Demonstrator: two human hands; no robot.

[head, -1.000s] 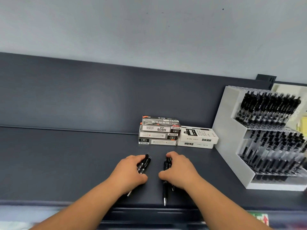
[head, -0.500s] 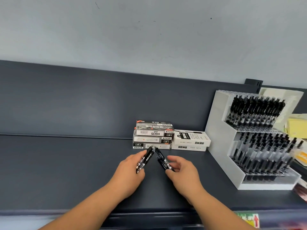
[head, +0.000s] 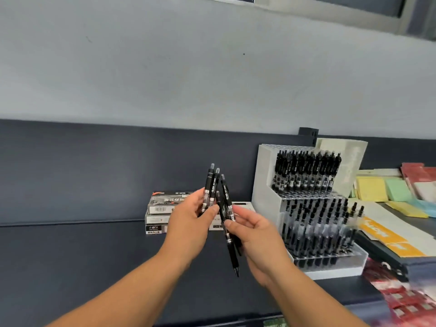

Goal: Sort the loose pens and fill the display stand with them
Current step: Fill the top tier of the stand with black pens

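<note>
My left hand (head: 188, 223) grips two black pens (head: 209, 185) upright, their clicker ends up. My right hand (head: 253, 234) holds a few more black pens (head: 227, 213), tips pointing down and tilted toward the left bunch so the two bunches cross. Both hands are raised above the dark shelf (head: 82, 256). To the right stands the white stepped display stand (head: 265, 182), with two tiers packed with several black pens.
A stack of pen boxes (head: 160, 208) sits behind my hands against the shelf back. Right of the stand lie coloured sticky-note pads (head: 382, 192), orange-and-white packets (head: 387, 234) and red packets (head: 401, 300) at the lower right.
Both hands have lifted their pens off the shelf and brought them together upright. The view has tilted up and swung right, showing more of the stand and the stationery beyond.
</note>
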